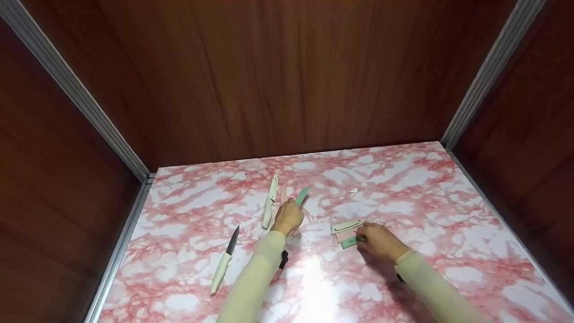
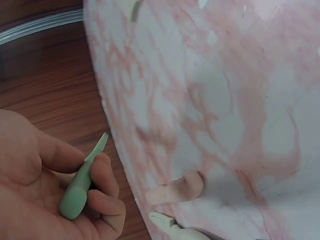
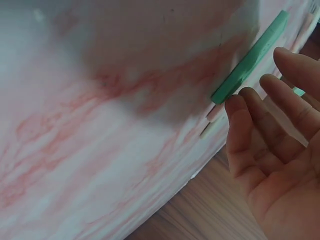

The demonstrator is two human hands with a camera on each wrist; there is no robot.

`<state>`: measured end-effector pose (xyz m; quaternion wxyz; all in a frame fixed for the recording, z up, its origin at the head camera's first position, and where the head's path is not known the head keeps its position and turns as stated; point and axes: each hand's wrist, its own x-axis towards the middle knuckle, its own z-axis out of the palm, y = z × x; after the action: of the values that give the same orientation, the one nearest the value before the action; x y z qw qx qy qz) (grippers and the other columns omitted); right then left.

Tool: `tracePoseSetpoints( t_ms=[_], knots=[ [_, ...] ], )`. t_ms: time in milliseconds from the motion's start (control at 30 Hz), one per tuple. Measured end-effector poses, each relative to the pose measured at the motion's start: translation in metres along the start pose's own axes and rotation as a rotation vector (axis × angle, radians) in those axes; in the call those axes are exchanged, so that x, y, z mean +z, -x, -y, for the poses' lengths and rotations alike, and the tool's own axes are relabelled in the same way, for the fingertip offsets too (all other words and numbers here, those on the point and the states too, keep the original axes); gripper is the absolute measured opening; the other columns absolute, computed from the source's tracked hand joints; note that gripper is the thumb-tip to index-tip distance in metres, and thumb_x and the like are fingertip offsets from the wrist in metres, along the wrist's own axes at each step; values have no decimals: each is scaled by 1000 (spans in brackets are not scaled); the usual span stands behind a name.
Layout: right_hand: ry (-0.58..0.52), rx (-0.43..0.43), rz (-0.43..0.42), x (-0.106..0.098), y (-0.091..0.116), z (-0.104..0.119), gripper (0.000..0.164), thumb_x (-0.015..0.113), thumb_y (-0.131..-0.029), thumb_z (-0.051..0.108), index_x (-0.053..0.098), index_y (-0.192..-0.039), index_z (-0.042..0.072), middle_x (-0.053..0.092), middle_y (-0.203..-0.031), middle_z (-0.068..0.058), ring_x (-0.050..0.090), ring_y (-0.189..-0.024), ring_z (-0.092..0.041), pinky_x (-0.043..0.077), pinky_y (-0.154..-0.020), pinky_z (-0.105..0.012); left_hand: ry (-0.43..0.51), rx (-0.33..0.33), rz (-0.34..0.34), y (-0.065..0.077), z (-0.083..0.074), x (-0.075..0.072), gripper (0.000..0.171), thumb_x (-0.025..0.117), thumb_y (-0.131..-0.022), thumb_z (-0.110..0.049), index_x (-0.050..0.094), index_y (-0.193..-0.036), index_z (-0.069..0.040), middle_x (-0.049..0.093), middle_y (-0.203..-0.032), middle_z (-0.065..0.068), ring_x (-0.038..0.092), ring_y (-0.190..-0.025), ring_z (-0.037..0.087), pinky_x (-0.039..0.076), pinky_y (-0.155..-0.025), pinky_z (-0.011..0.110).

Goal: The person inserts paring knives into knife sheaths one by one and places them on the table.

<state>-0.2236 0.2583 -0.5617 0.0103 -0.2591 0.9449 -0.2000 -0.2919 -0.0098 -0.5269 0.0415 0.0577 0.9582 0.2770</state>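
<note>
My left hand (image 1: 288, 217) grips a knife by its green handle (image 2: 76, 196); its green blade (image 1: 303, 195) points away from me. Beside that hand lie a pink knife (image 1: 283, 192), partly hidden by it, and a cream-handled knife (image 1: 267, 213) whose blade end is cream with a dark curved line. On the right, a green sheath (image 1: 349, 243) lies by a pink sheath (image 1: 345, 235) and a cream sheath (image 1: 347, 225), stacked side by side. My right hand (image 1: 379, 240) is over their right ends, its loosely bent fingertips right at the edge of the green one.
A knife with a cream handle (image 1: 220, 273) and bare dark blade lies at the left. A small white scrap (image 1: 354, 190) is farther back. Brown wood panels (image 1: 287, 80) with metal corner strips surround the pink marbled tabletop (image 1: 403, 179) at the back and sides.
</note>
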Motion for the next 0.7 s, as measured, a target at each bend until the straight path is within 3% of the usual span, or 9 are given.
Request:
tracePoseSetpoints(
  t_ms=[333,567,700],
  knots=[
    [16,22,3,7,-1,1,14,76,-78,13,63,-82,10,55,-78,2,52,-69,-13,46,-65,-35,7,-128,-19,-22,2,20,27,54,-89,-10,52,-110,6,59,-97,20,61,-92,35,48,-80,42],
    [29,28,14,7,0,-1,14,76,-78,12,65,-86,7,56,-78,1,54,-70,-15,48,-67,-37,14,-121,8,-24,4,24,25,54,-90,-9,54,-110,7,58,-95,19,61,-92,34,48,-81,41],
    [37,13,11,7,1,-2,12,76,-79,11,66,-84,7,56,-78,1,54,-70,-14,47,-65,-36,1,-99,-14,-25,3,27,20,57,-87,-6,59,-103,7,57,-93,19,61,-87,34,49,-79,41]
  ],
)
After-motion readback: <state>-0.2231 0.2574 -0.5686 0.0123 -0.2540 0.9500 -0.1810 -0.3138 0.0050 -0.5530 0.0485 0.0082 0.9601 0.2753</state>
